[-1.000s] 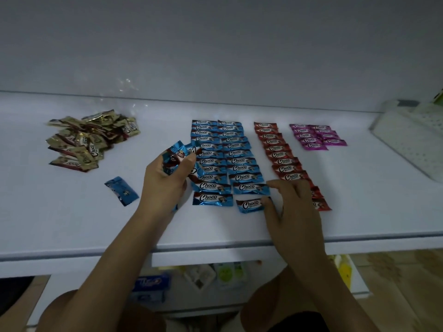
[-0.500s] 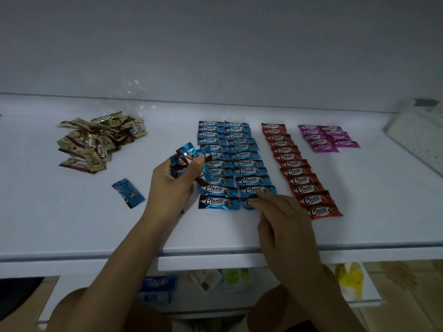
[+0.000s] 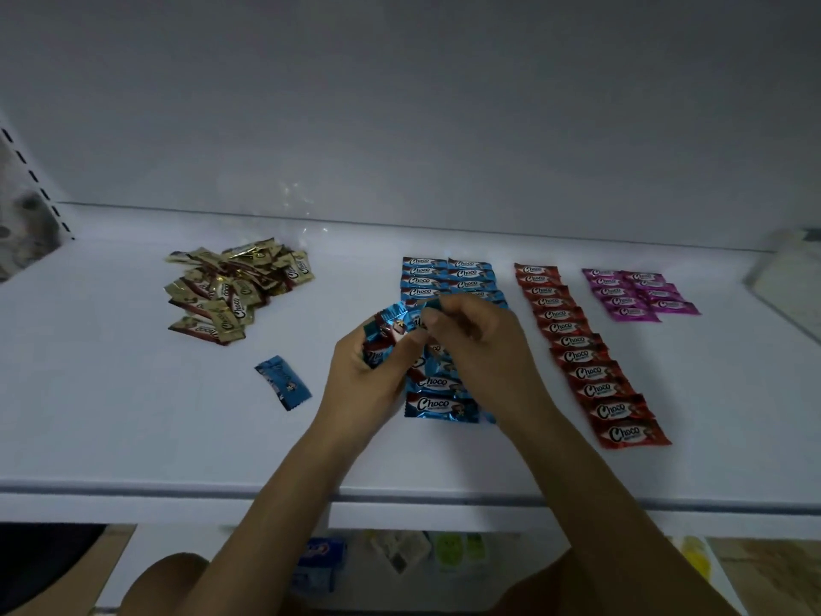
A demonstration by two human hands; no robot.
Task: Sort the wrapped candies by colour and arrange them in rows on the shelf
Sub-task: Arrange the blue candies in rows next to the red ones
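Note:
On the white shelf (image 3: 133, 429) lie two rows of blue candies (image 3: 448, 273), a red row (image 3: 577, 349) and two short purple rows (image 3: 635, 291). My left hand (image 3: 364, 375) grips a bunch of blue candies (image 3: 391, 326) above the blue rows. My right hand (image 3: 480, 344) reaches over to that bunch and pinches the top blue candy with thumb and fingers. Both hands hide the middle of the blue rows. A single blue candy (image 3: 284, 382) lies loose to the left. An unsorted heap of gold candies (image 3: 235, 291) sits at the back left.
A white perforated tray (image 3: 791, 282) stands at the shelf's right end. A slotted upright (image 3: 35, 180) runs along the left wall. Below the shelf's front edge (image 3: 400, 495) a lower shelf holds small packets (image 3: 320, 566). My knees show at the bottom.
My right hand has left the front end of the blue rows and moved up and left to the bunch in my left hand, pinching a candy there. The left hand stayed roughly in place.

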